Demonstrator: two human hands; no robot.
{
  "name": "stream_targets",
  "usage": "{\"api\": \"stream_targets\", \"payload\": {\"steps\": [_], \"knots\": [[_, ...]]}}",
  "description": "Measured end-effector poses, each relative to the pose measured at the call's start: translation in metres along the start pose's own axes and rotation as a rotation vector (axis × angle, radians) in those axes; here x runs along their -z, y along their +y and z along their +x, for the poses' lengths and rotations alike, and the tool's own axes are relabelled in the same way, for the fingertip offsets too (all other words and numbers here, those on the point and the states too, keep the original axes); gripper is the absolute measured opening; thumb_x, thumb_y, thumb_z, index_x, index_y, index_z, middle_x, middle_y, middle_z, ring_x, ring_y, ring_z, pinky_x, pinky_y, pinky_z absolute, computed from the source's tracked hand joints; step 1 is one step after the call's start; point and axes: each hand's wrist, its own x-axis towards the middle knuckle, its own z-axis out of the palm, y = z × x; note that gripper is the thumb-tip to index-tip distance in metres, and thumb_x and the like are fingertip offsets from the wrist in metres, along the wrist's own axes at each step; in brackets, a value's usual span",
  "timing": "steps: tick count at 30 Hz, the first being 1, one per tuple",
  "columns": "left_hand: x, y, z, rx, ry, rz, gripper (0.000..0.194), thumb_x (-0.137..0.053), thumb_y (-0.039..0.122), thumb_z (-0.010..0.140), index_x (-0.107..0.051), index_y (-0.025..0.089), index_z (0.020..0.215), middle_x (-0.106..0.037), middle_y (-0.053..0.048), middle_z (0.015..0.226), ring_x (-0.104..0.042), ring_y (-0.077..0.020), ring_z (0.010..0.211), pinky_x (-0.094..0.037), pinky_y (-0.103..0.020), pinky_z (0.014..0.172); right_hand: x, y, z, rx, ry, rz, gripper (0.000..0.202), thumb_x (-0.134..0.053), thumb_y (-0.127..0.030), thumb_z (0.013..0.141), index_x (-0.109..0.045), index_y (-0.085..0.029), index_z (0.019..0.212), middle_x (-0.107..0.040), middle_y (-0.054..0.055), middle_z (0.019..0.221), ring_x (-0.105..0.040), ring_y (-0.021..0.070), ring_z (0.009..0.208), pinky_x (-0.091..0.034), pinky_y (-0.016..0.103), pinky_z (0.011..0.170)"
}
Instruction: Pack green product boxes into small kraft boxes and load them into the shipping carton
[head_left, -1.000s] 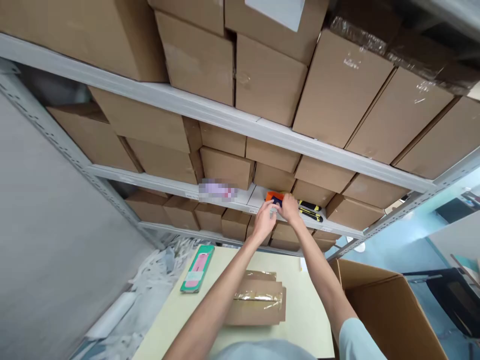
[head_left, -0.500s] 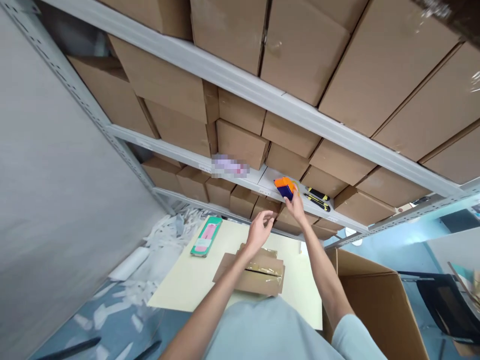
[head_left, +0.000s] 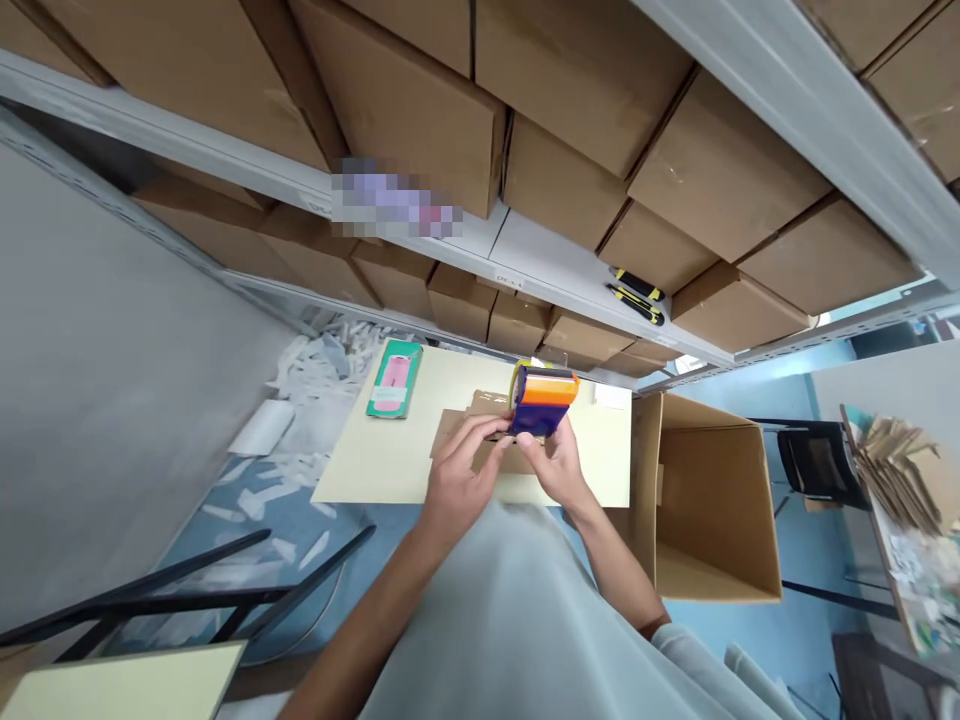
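An orange and dark-blue tape dispenser (head_left: 541, 412) is held over the table, with a roll showing at its upper left. My right hand (head_left: 559, 465) grips its lower right part, thumb on the blue face. My left hand (head_left: 466, 470) is closed at the dispenser's lower left edge, thumb and fingertips meeting there; whether tape lies between them cannot be seen. Under and behind both hands a taped cardboard box (head_left: 448, 432) lies on the pale yellow tabletop (head_left: 345, 470), mostly hidden. A green package with a pink front (head_left: 395, 378) lies at the table's left.
Shelves packed with cardboard boxes (head_left: 562, 180) rise ahead. Two black-and-yellow utility knives (head_left: 636, 302) lie on the shelf ledge. A large open carton (head_left: 716, 500) stands right of the table. White scraps (head_left: 315, 370) cover the floor at left, near dark metal legs (head_left: 240, 600).
My right hand has brought the tape dispenser from the shelf ledge down over the box on the table. My left hand has come to the dispenser's left edge. The view has tilted and shifted.
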Motion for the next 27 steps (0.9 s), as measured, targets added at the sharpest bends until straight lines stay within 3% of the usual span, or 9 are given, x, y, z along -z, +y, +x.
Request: {"api": "stream_targets", "payload": {"steps": [5,9,14,17,22,27], "knots": [[0.026,0.018,0.005,-0.145,0.005,0.026,0.015,-0.070,0.034,0.108,-0.080,0.027,0.116,-0.082,-0.007,0.109,-0.074,-0.0251,0.105,-0.064,-0.040,0.095,0.005,-0.004,-0.006,0.044,-0.016,-0.035,0.052,-0.075,-0.065,0.104,-0.066,-0.023,0.133,-0.079,0.008,0.120,-0.076,0.0247,0.107,-0.065,0.037,0.097],[0.055,0.033,0.028,-0.050,0.062,-0.082,0.029,-0.065,0.039,0.110,-0.078,0.025,0.131,-0.079,-0.010,0.124,-0.074,-0.0250,0.111,-0.063,-0.039,0.092,0.016,-0.003,-0.012,0.056,-0.108,-0.195,0.047,-0.076,-0.063,0.104,-0.066,-0.024,0.129,-0.079,0.008,0.115,-0.075,0.0244,0.101,-0.065,0.037,0.091],[0.085,0.050,0.055,-0.060,-0.072,-0.066,0.030,-0.072,0.049,0.102,-0.082,0.027,0.119,-0.080,-0.008,0.116,-0.073,-0.0265,0.111,-0.063,-0.042,0.102,0.034,-0.009,-0.018,0.155,-0.265,-0.432,0.040,-0.076,-0.056,0.106,-0.066,-0.024,0.128,-0.078,0.011,0.114,-0.074,0.0279,0.102,-0.065,0.042,0.091],[0.092,0.054,0.061,-0.066,-0.179,-0.039,0.028,-0.074,0.049,0.100,-0.083,0.028,0.117,-0.080,-0.006,0.111,-0.072,-0.0259,0.107,-0.063,-0.043,0.101,0.043,-0.010,-0.017,0.286,-0.299,-0.541,0.036,-0.075,-0.049,0.107,-0.064,-0.024,0.131,-0.077,0.013,0.121,-0.074,0.0302,0.109,-0.066,0.047,0.096],[0.092,0.046,0.064,-0.024,-0.281,-0.069,0.036,-0.072,0.054,0.101,-0.084,0.029,0.125,-0.079,-0.008,0.121,-0.071,-0.0251,0.105,-0.064,-0.039,0.092,0.053,-0.010,-0.014,0.456,-0.357,-0.666,0.033,-0.069,-0.042,0.110,-0.062,-0.024,0.137,-0.077,0.016,0.124,-0.074,0.0330,0.117,-0.066,0.054,0.102],[0.093,0.040,0.064,-0.020,-0.321,-0.165,0.029,-0.073,0.054,0.103,-0.084,0.027,0.100,-0.078,-0.008,0.098,-0.071,-0.0241,0.093,-0.061,-0.036,0.080,0.059,-0.010,-0.014,0.502,-0.406,-0.700,0.037,-0.068,-0.038,0.110,-0.060,-0.022,0.142,-0.078,0.017,0.123,-0.074,0.0355,0.122,-0.065,0.059,0.106]]}}
